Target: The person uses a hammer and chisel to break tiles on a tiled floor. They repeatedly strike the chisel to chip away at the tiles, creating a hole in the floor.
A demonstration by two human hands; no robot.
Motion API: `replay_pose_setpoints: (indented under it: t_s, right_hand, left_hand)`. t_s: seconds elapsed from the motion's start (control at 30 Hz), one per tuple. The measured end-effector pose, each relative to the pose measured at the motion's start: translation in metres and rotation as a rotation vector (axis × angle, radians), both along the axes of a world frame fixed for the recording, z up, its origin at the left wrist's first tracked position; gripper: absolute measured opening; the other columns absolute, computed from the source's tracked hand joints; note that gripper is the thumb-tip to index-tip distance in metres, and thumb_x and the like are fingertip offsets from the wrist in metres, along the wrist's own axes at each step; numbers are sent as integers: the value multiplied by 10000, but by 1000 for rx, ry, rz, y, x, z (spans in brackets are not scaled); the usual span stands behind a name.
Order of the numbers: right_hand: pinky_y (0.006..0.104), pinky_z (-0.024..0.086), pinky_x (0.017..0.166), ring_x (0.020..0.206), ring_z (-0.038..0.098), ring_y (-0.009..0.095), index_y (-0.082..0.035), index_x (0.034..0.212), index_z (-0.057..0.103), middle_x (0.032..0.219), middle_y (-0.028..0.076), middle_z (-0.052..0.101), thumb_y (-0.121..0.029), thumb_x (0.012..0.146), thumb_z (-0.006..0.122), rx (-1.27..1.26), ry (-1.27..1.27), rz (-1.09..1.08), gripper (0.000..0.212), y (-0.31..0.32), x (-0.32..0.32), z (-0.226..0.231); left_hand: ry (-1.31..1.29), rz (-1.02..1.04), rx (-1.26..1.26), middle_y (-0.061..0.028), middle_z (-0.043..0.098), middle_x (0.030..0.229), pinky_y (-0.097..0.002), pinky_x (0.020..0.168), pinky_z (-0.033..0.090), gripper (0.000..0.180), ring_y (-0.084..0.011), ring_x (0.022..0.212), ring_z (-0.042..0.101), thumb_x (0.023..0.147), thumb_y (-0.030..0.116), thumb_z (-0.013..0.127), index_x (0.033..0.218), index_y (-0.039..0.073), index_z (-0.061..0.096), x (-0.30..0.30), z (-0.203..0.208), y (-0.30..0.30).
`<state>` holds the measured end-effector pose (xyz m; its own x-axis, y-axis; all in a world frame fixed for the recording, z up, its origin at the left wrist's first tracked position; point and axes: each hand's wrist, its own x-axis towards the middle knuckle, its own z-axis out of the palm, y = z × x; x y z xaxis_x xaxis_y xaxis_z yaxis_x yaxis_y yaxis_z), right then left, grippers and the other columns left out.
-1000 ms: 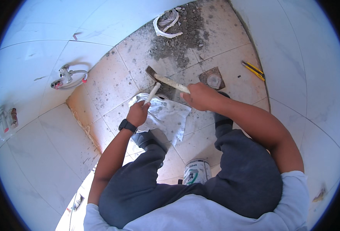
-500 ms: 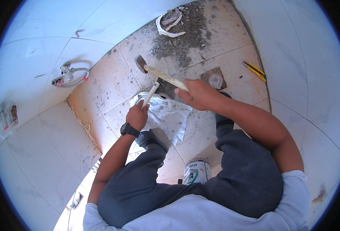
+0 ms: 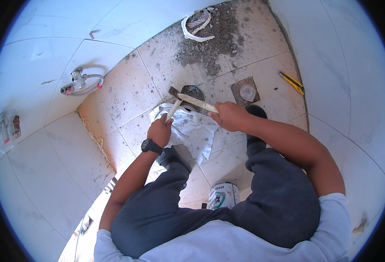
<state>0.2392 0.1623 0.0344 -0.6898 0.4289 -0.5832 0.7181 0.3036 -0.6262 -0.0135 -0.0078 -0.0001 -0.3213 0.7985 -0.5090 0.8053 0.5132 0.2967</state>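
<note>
1. Two bare hands work above the tiled floor [image 3: 127, 89], each with a pale-handled tool: a hammer [image 3: 199, 102] in the right hand [image 3: 231, 116], a slimmer tool [image 3: 174, 110] in the left hand [image 3: 159, 132].
2. The tools cross left of the middle, the hammer's dark head to the far left; whether they touch, I cannot tell.
3. The step looks like hammering on the slimmer tool. To do it well, brace that tool at a constant angle, strike squarely with short swings, and have the left fingers low, clear of the head.
4. Left fingers: closed around the near end of the slimmer handle, whose far end is hidden behind the hammer.
5. Right fingers: clamped round the hammer handle's near right end, with no gap showing.
6. Beneath the tools lies a crumpled white sheet [image 3: 193, 133]; a dark round patch [image 3: 194, 91], perhaps an opening, sits just beyond the hammer's handle.
</note>
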Motion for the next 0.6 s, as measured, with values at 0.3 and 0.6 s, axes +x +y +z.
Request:
replay_pose_setpoints:
  t_s: [0.3, 0.6]
  right_hand:
    - [543, 541, 774, 853, 689, 469, 34, 1065, 625, 881, 278, 697, -417, 1045, 547, -39, 19, -57, 457, -6, 2, 0]
    - [529, 563, 781, 873, 705, 462, 35, 1086, 639, 909, 268, 710, -402, 1047, 543, -40, 11, -84, 450, -7, 7, -8]
  left_hand:
    - [-2, -14, -49, -270, 712, 895, -543, 736, 548, 373, -463, 851, 699, 1010, 332, 618, 1215, 26, 671, 0, -2, 0]
    - [-1, -5, -85, -277, 718, 942, -524, 775, 564, 431, -458, 886, 705, 1007, 341, 620, 1286, 15, 657, 3, 1, 3]
